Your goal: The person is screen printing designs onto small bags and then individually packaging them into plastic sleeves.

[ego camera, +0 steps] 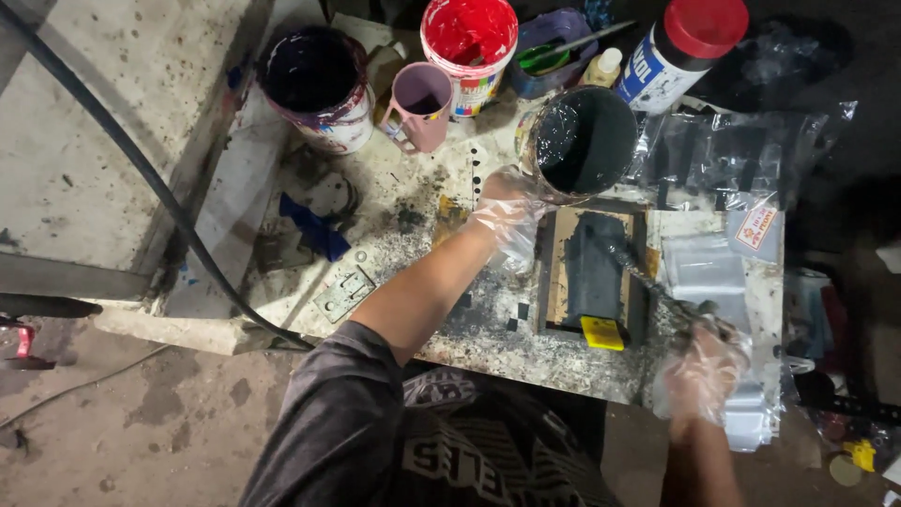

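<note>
A person stands over a stained workbench (404, 202), both hands in thin clear plastic gloves. The landmark here is the dark grey block (594, 266) lying in a shallow frame (554, 272) near the bench's front edge, with a yellow tab (602, 333) at its near end. The block's long axis runs away from the person, from the yellow tab toward the back of the bench.

The left hand (508, 211) sits just beyond and left of the block, fingers wrapped around the rim of a tin of black paint (582, 141), which stands touching or just behind the frame's far edge. The right hand (706, 361) is to the near right of the block, closed on the handle of a paint-caked brush (648, 277). The brush slants up and left from that hand, its tip resting on or just above the block's right side; contact cannot be told for certain. So the right hand, through the brush, is the one working the block, while the left is nearer the tin.

Behind the tin, farther from the block, stand a tub of red paint (469, 38), a pink mug (419, 105), a dark-stained bucket (317, 84) and a red-capped bottle (678, 52). Right of the block lie clear plastic bags (727, 160). A black cable (141, 164) crosses the slab well to the left.
</note>
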